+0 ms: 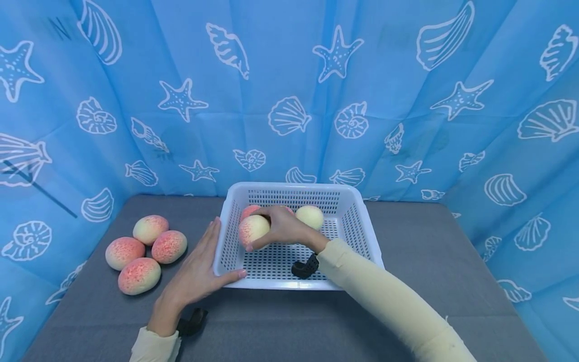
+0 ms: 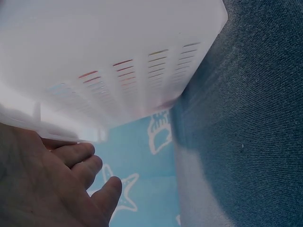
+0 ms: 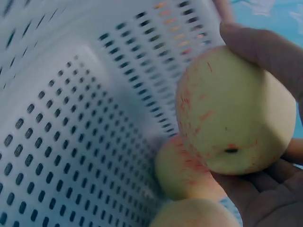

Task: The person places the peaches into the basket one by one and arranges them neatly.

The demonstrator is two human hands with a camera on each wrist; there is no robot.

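Observation:
My right hand [image 1: 288,227] grips a pink-and-cream peach [image 1: 253,230] inside the white plastic basket [image 1: 370,236], toward its left end. In the right wrist view thumb and fingers curl round the peach [image 3: 232,113], just above another peach [image 3: 182,172]. A pale peach [image 1: 309,217] lies in the basket behind that wrist, and reddish ones show partly hidden behind the hand. My left hand [image 1: 195,270] rests along the basket's left side with fingers extended, the thumb lying on the front rim. From the left wrist view, its fingers [image 2: 85,170] sit under the basket's rim.
Several pink-and-yellow peaches [image 1: 139,276] are grouped on the grey tabletop [image 1: 429,251], left of the basket. A blue curtain [image 1: 289,75] printed with shells and starfish closes off the back and both sides. Black wrist mounts [image 1: 192,323] hang beneath both wrists.

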